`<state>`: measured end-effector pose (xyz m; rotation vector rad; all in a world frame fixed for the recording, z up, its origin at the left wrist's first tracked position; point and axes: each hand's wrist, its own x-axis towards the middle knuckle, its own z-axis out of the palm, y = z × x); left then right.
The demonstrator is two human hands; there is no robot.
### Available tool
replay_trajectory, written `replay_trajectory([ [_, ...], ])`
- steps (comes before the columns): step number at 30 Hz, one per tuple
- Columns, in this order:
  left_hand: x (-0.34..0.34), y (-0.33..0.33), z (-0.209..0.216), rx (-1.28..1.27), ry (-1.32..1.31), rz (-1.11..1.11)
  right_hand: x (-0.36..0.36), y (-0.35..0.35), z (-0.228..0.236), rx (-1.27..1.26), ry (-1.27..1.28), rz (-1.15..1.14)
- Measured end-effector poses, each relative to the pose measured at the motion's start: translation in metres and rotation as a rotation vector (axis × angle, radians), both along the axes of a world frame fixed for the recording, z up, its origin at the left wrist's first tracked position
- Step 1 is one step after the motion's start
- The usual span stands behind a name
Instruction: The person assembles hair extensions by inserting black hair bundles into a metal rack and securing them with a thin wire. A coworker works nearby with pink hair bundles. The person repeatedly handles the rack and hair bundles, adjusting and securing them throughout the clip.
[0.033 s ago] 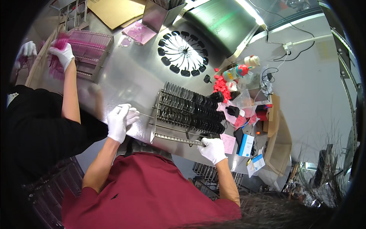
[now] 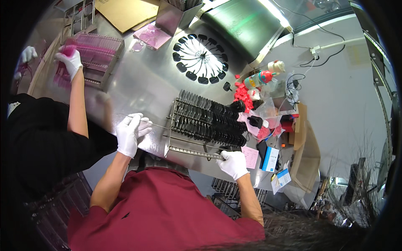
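In front of me on the metal table stands a wire rack (image 2: 190,152) with rows of dark, thin lens-like pieces (image 2: 197,123) upright in it. My left hand (image 2: 129,136), in a white glove, pinches a thin metal rod (image 2: 157,124) that runs to the rack's left side. Whether the rod is fixed to the rack I cannot tell. My right hand (image 2: 233,164), also gloved, is closed round the right end of the rack's near slotted bar. Beyond the rack, several black rounded pieces with thin stems (image 2: 191,75) lie in a ring.
At left, a co-worker's gloved hand (image 2: 71,60) holds pink pieces over another rack (image 2: 98,44). To the right lie red pieces (image 2: 243,94), a bottle (image 2: 259,78), blue-and-white boxes (image 2: 271,159) and a pink paper (image 2: 250,157). A dark belt (image 2: 240,27) is at the back.
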<state>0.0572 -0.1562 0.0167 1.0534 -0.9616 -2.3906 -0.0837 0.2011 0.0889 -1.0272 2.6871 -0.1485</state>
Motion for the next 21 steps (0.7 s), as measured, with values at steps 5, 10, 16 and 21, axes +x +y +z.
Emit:
replay_trajectory([
  [5,0.0,-0.009,-0.03,0.105,-0.024,-0.05,-0.007,-0.007,0.008,0.045,-0.006,0.004],
  [10,0.007,-0.011,-0.044,0.141,-0.003,-0.133,-0.013,-0.001,0.004,0.048,-0.024,-0.012],
  [16,0.015,-0.057,-0.055,-0.216,-0.016,-0.02,-0.017,-0.004,0.004,0.048,-0.025,0.0],
  [21,0.019,-0.071,-0.02,-0.251,-0.077,-0.123,-0.019,-0.004,0.007,0.051,-0.027,0.016],
])
